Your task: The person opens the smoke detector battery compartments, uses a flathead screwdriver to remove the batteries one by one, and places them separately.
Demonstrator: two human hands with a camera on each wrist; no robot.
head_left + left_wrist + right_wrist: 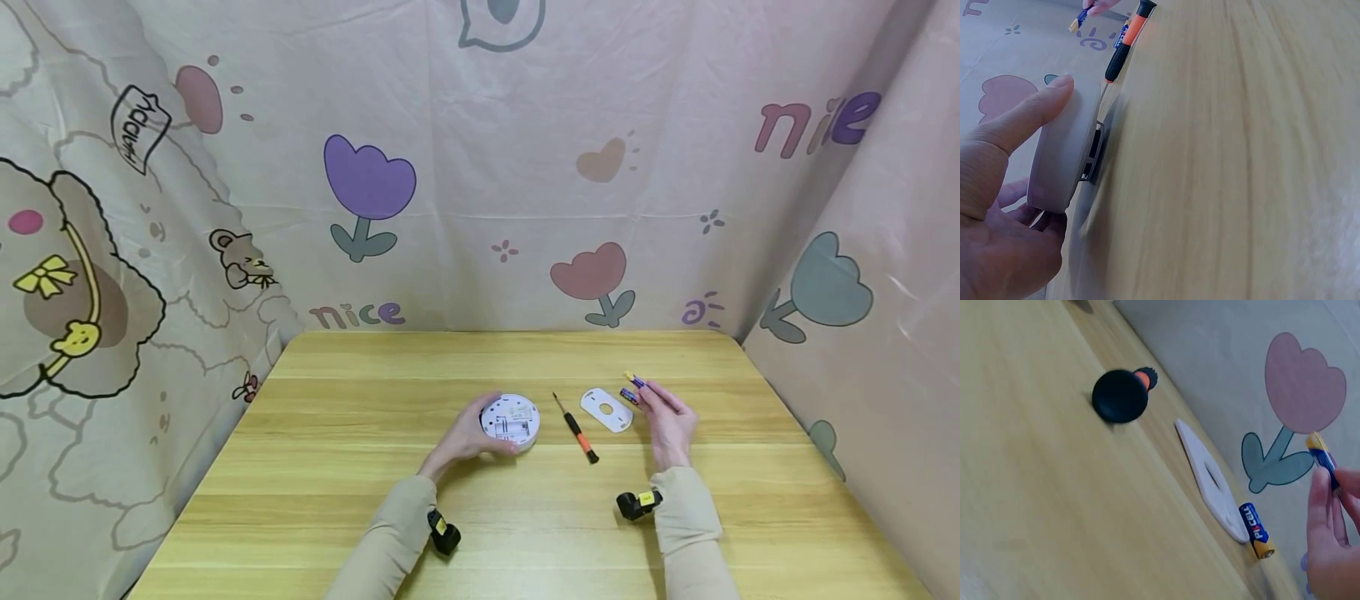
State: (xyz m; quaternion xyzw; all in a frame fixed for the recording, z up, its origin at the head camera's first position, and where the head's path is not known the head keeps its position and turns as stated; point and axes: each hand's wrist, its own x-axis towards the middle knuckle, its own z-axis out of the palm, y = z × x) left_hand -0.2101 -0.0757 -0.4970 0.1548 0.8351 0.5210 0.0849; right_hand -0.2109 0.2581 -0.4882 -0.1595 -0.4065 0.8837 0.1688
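My left hand grips a round white device that looks like a smoke detector, thumb at its near edge and fingers round the far side. Its underside, with a battery compartment, faces up in the head view. In the left wrist view the detector is seen edge-on, close over the table. My right hand pinches a blue and yellow battery between thumb and fingers, raised off the table. A second battery of the same kind lies on the table just below that hand, beside a white mounting plate.
A small screwdriver with a black and orange handle lies between the detector and the plate. The wooden table ends at a printed curtain at the back and sides. Each sleeve carries a black wrist camera.
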